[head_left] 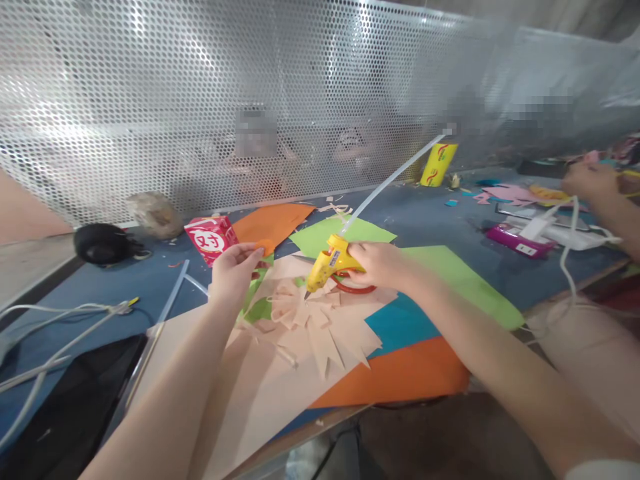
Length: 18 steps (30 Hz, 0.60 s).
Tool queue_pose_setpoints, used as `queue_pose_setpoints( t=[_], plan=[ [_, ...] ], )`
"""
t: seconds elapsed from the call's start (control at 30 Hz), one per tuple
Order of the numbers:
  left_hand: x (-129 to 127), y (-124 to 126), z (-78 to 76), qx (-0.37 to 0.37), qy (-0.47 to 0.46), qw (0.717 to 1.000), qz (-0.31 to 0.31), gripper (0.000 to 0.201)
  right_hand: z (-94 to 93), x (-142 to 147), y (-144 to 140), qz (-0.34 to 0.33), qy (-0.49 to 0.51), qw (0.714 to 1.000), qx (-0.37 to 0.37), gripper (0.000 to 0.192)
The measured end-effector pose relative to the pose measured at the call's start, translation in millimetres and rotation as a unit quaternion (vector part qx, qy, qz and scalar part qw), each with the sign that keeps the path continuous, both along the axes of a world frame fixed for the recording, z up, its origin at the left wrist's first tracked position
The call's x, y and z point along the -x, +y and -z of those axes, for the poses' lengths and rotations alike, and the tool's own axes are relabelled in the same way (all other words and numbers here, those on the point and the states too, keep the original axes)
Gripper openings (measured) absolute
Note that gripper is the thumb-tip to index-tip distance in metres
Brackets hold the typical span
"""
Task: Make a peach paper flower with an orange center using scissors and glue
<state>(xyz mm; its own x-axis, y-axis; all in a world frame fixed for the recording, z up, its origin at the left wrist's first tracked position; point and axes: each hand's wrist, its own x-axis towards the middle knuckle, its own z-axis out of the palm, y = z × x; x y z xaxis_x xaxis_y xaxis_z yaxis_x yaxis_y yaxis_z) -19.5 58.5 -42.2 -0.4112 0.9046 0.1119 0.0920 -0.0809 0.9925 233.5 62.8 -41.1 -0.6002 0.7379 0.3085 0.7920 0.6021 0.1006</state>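
My right hand (375, 263) grips a yellow glue gun (326, 265), its nozzle pointing down at the middle of a pale peach paper flower (305, 303). A long clear glue stick (387, 180) juts up from the back of the gun. My left hand (235, 267) pinches a small orange paper piece (267, 247) between thumb and fingers, left of the gun. Below it lies a green paper piece (260, 300). Red scissor handles (353, 287) show partly behind the gun. The flower rests on a large peach paper sheet (250, 413).
Orange paper (400, 373) and green paper (457, 277) lie to the right, a red box (211, 239) behind my left hand. White cables (45, 367) and a black tablet-like object (75, 400) are at left. A purple-and-white power strip (520, 240) and another person's hand (590, 179) are at right.
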Motion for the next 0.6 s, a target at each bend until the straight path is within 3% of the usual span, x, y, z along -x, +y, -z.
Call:
queue_pose_setpoints(
  t=[0.6],
  plan=[
    [-1.1, -2.3, -2.9, 0.011, 0.007, 1.000, 0.003, 0.016, -13.1, -1.4, -5.4, 0.024, -0.022, 0.999, 0.015, 0.018]
  ],
)
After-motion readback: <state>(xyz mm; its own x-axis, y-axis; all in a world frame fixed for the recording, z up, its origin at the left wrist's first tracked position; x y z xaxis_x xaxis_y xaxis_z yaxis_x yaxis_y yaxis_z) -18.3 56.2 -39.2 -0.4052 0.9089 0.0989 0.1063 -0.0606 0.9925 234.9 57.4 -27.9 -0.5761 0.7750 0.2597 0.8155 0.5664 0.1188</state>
